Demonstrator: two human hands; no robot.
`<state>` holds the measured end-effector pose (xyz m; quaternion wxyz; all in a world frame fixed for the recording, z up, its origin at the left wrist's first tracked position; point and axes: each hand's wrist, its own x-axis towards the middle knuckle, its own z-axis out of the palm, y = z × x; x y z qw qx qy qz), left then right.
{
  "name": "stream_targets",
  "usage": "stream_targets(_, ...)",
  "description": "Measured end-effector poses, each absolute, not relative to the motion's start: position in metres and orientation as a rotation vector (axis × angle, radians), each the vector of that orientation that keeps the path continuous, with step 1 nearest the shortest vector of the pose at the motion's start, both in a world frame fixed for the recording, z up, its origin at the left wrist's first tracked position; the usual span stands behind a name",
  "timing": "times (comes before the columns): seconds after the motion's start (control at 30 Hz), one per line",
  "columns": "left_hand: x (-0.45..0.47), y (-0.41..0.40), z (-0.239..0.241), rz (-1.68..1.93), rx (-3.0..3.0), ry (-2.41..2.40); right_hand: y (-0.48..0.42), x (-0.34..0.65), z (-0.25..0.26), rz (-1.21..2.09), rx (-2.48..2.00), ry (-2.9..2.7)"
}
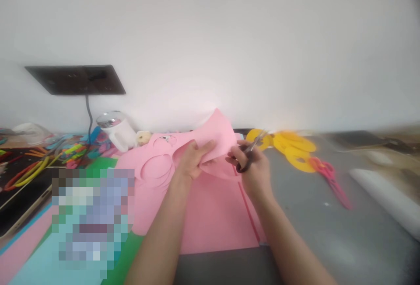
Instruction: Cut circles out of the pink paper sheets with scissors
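Note:
My left hand [196, 158] pinches a curled sheet of pink paper [219, 136] between thumb and fingers, holding it raised above the table. Close by on the right, my right hand [251, 162] has its fingers in the dark handles of a pair of scissors [257, 142]. The metal blades point up and to the right, away from the pink paper. Beneath both hands lies a larger pink sheet [216, 219] with a red strip along its right side. More pink paper with round cut-outs [155, 169] spreads to the left.
Yellow paper rings [295, 147] and pink-handled scissors [331, 178] lie at the right. A white mug [118, 134], colourful craft bits [75, 151] and a dark tablet-like device [22, 202] are at the left. Green paper [127, 254] lies in front; a white wall stands behind.

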<state>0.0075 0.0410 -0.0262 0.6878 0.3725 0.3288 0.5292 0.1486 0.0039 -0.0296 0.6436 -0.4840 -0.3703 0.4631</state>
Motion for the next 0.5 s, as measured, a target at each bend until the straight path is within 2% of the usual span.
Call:
stream_targets(0.23,0.002,0.044,-0.021,1.370,0.784,0.668,0.004,0.148,-0.034,1.194,-1.135,-1.358)
stream_targets(0.5,0.013,0.035,-0.020,1.400,0.833,0.725,0.004,0.150,-0.032,1.153,-1.094,-1.395)
